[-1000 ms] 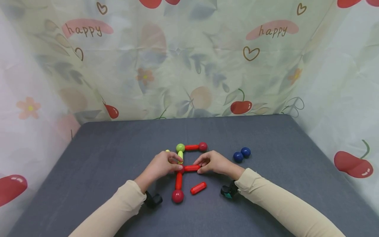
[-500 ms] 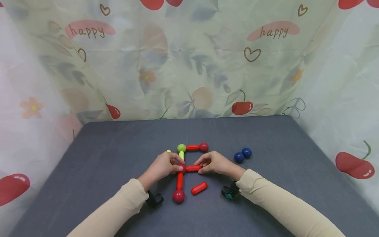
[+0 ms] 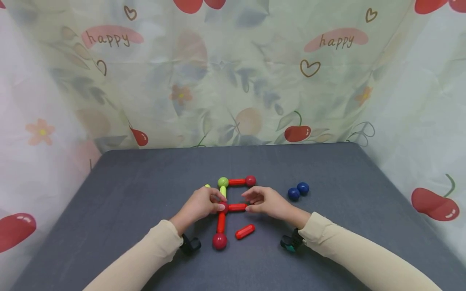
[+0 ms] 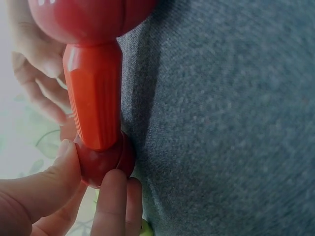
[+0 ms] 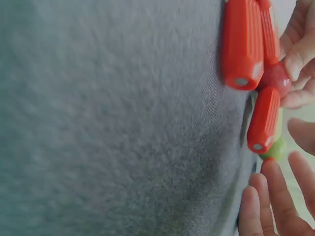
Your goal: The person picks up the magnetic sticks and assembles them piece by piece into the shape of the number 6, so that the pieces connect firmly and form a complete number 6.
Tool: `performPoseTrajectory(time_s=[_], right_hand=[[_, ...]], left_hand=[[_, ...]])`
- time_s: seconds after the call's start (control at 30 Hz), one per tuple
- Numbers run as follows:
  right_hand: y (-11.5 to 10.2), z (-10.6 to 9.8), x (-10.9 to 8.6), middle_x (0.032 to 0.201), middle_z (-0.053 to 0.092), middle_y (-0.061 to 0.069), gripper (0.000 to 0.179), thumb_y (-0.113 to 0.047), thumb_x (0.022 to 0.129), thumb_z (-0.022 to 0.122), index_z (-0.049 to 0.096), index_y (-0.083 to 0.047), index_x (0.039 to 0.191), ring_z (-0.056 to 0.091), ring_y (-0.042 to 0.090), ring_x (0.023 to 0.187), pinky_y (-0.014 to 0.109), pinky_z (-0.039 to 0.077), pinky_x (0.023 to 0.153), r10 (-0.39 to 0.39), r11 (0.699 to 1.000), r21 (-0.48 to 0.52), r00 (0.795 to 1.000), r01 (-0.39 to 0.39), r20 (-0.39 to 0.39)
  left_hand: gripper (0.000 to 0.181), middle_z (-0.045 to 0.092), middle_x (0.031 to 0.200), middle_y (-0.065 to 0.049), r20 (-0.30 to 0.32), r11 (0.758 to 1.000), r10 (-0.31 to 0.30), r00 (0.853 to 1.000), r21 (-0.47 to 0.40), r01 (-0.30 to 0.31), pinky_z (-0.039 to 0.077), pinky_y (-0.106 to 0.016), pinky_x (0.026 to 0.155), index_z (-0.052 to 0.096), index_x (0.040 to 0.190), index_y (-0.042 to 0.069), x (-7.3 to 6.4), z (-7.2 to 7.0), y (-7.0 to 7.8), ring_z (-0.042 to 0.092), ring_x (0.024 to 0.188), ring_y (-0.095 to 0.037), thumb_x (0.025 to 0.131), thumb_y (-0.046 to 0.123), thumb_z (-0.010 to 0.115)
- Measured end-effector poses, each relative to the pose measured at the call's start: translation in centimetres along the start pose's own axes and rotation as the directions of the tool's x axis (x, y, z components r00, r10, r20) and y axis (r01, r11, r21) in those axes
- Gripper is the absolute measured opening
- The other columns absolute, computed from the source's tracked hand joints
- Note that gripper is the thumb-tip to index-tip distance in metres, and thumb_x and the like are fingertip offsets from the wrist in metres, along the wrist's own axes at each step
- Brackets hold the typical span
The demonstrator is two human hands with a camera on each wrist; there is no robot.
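Observation:
My left hand (image 3: pixel 201 203) pinches the dark red middle ball (image 4: pixel 101 164) between thumb and fingers. From that ball a red rod (image 3: pixel 236 207) extends right, its outer end free with a metal tip. Another joined red rod (image 4: pixel 93 98) runs toward me to a larger-looking red ball (image 3: pixel 219 241). On the far side, a yellow-green rod (image 3: pixel 223 191) leads to a green ball (image 3: pixel 223 182). My right hand (image 3: pixel 267 202) is just beyond the right rod's free end; in the right wrist view its fingers (image 5: pixel 278 191) are spread and apart from the rod.
A loose red rod (image 3: pixel 244 231) lies right of the near rod. Two blue balls (image 3: pixel 298 191) sit together farther right. Past the green ball, a red rod (image 3: pixel 237 182) ends in a red ball (image 3: pixel 250 180). A yellow-green piece (image 3: pixel 207 186) is mostly hidden behind my left hand.
My right hand has let go of the right-hand red rod, and its fingers have parted while the wrist shifted slightly right. The left hand keeps its pinch on the middle ball.

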State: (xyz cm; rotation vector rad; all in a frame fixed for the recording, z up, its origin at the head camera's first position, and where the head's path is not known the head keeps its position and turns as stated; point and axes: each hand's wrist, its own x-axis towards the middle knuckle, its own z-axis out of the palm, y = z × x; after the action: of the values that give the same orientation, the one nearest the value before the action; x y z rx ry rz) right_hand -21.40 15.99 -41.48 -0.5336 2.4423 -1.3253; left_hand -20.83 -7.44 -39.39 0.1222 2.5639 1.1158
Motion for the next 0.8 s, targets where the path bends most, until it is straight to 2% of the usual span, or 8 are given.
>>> performPoseTrajectory(time_s=[0.17, 0.3, 0.5, 0.8], right_hand=[[-0.7, 0.2, -1.2, 0.124, 0.063, 0.012, 0.044, -0.017, 0.086, 0.074, 0.059, -0.008, 0.127, 0.061, 0.027, 0.111, 0.043, 0.049, 0.097, -0.045, 0.999, 0.029, 0.998, 0.046, -0.033], [-1.1, 0.6, -2.3, 0.129, 0.060, 0.014, 0.051, -0.020, 0.086, 0.074, 0.055, -0.009, 0.133, 0.058, 0.029, 0.117, 0.047, 0.044, 0.102, -0.076, 0.995, 0.069, 0.997, 0.078, -0.026], [-1.0, 1.3, -3.4, 0.132, 0.059, 0.007, 0.052, -0.020, 0.086, 0.075, 0.056, -0.013, 0.133, 0.055, 0.026, 0.122, 0.047, 0.041, 0.106, -0.086, 0.990, 0.116, 0.996, 0.081, 0.033], [-0.8, 2.0, -3.9, 0.128, 0.062, 0.005, 0.050, -0.023, 0.082, 0.078, 0.061, -0.012, 0.128, 0.059, 0.022, 0.118, 0.042, 0.044, 0.103, -0.097, 0.994, 0.053, 0.986, 0.091, 0.137]], left_hand=[[0.018, 0.068, 0.084, -0.002, -0.003, 1.000, 0.005, 1.000, -0.006, -0.005, 0.055, -0.028, 0.069, 0.074, 0.099, 0.014, 0.1, 0.0, -0.2, 0.063, 0.069, -0.012, 0.081, 0.014, 0.078], [0.019, 0.068, 0.084, -0.002, -0.002, 1.000, 0.008, 1.000, -0.006, -0.008, 0.056, -0.028, 0.069, 0.074, 0.099, 0.014, 0.2, 0.1, -0.3, 0.063, 0.069, -0.012, 0.081, 0.014, 0.078], [0.018, 0.068, 0.084, -0.002, -0.002, 1.000, 0.011, 1.000, -0.001, -0.011, 0.055, -0.028, 0.069, 0.074, 0.099, 0.014, 0.2, 0.0, -0.3, 0.063, 0.069, -0.012, 0.081, 0.015, 0.078], [0.018, 0.069, 0.084, -0.002, 0.001, 1.000, 0.010, 1.000, -0.011, -0.010, 0.056, -0.029, 0.070, 0.074, 0.099, 0.013, 0.2, 0.0, -0.2, 0.063, 0.069, -0.012, 0.081, 0.014, 0.078]])
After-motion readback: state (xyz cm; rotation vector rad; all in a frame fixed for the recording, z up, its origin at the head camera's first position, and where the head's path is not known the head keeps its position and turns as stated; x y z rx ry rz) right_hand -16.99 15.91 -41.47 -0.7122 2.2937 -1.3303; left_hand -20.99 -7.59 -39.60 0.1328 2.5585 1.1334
